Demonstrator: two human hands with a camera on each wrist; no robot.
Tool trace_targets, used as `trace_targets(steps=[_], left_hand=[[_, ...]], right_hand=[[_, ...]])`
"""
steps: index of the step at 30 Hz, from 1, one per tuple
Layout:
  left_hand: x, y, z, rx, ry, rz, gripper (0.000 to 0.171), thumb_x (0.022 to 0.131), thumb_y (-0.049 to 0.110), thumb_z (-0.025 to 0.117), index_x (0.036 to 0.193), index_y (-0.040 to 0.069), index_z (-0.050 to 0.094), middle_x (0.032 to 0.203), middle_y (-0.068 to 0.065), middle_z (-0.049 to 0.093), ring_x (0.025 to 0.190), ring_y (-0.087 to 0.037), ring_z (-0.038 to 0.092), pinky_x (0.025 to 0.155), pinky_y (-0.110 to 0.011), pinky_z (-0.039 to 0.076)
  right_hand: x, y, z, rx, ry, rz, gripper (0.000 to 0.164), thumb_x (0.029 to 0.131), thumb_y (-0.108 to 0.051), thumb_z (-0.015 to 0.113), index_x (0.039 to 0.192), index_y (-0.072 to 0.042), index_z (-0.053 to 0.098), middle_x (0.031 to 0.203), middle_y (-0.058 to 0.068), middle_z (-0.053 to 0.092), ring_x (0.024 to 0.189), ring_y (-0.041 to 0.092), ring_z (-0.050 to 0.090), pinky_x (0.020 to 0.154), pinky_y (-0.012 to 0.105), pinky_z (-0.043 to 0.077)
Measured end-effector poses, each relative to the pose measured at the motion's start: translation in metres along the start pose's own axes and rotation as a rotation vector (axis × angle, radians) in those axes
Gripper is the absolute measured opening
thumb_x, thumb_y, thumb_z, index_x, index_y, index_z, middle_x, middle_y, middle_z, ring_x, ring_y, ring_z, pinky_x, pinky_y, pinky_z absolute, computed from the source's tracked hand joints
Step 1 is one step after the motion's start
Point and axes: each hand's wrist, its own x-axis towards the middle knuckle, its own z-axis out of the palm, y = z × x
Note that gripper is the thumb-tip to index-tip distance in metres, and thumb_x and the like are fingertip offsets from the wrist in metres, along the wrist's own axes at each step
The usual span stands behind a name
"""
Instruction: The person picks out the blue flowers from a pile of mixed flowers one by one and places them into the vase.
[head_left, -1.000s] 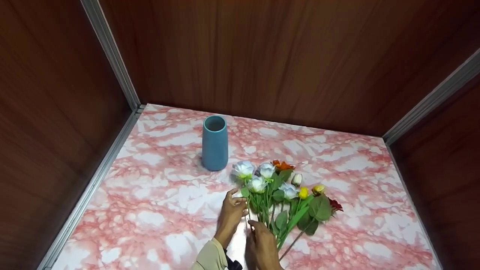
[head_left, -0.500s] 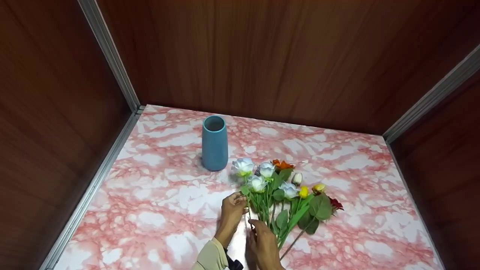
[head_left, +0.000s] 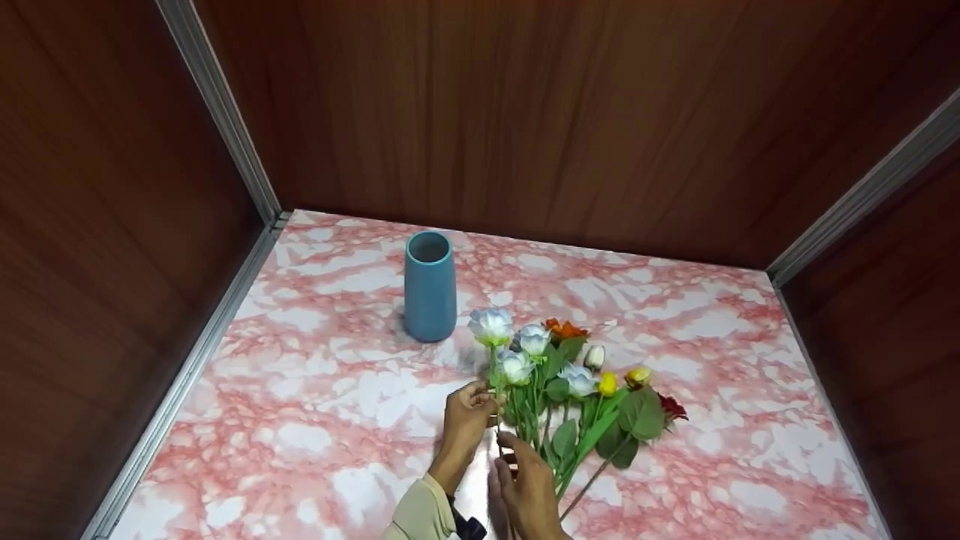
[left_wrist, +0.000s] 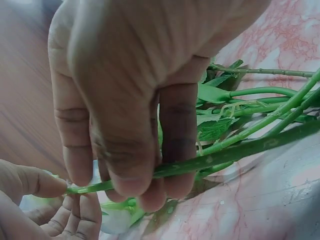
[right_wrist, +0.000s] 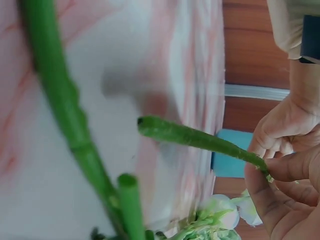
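In the head view a white artificial rose stands with its stem slanting toward me. My left hand pinches the stem just below the bloom, and my right hand pinches it lower down. The left wrist view has the green stem running between the left hand and the larger right hand. Its cut end points freely past the right hand's fingers in the right wrist view. A blue vase stands upright beyond the hands, its mouth uncovered.
Other flowers lie right beside the hands: white roses, an orange flower, yellow tulips and a dark red flower. The red-and-white marbled tabletop is bounded by brown wood panels with metal edging.
The held white rose has risen a little and shifted slightly right, with its stem more upright. The right hand's fingers have moved slightly on the stem. The vase has stayed put.
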Motion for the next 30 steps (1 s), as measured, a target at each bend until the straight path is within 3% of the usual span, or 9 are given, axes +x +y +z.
trace_targets(steps=[6,16,22,27,30], left_hand=[[0.000,0.006,0.002,0.042,-0.013,-0.007,0.034,0.076,-0.009,0.052,0.108,-0.017,0.051,0.085,-0.028,0.059,0.060,-0.012,0.060,0.058,-0.030,0.052],[-0.002,0.014,0.002,0.082,-0.028,0.041,0.033,0.078,-0.007,0.055,0.109,-0.017,0.051,0.087,-0.033,0.057,0.058,-0.009,0.058,0.061,-0.038,0.052],[-0.002,0.020,0.003,0.087,-0.023,0.055,0.031,0.077,-0.008,0.055,0.108,-0.012,0.055,0.089,-0.031,0.057,0.061,-0.010,0.059,0.060,-0.035,0.052],[-0.002,0.022,0.002,0.135,-0.012,0.082,0.031,0.077,-0.008,0.056,0.107,-0.011,0.056,0.088,-0.029,0.059,0.063,-0.012,0.059,0.060,-0.032,0.051],[-0.005,0.027,0.001,0.187,-0.011,0.119,0.031,0.076,-0.008,0.056,0.108,-0.011,0.057,0.090,-0.029,0.059,0.068,-0.019,0.060,0.057,-0.025,0.048]], right_hand=[[0.003,-0.007,-0.004,0.085,-0.046,0.130,0.044,0.076,0.005,0.064,0.118,0.002,0.054,0.093,0.012,0.065,0.073,0.016,0.064,0.060,0.023,0.051],[0.006,-0.010,-0.007,0.098,-0.040,0.111,0.042,0.075,0.008,0.062,0.116,0.003,0.056,0.090,0.012,0.065,0.071,0.015,0.065,0.059,0.022,0.051],[0.011,-0.013,-0.008,0.125,-0.038,0.114,0.042,0.075,0.008,0.061,0.117,0.002,0.056,0.089,0.010,0.066,0.071,0.013,0.064,0.059,0.021,0.051],[0.013,-0.015,-0.007,0.142,-0.049,0.117,0.042,0.076,0.007,0.060,0.117,0.001,0.056,0.088,0.010,0.066,0.071,0.012,0.065,0.060,0.019,0.050],[0.014,-0.017,-0.005,0.173,-0.056,0.108,0.042,0.076,0.008,0.059,0.117,0.003,0.055,0.087,0.012,0.066,0.069,0.012,0.065,0.060,0.020,0.050]])
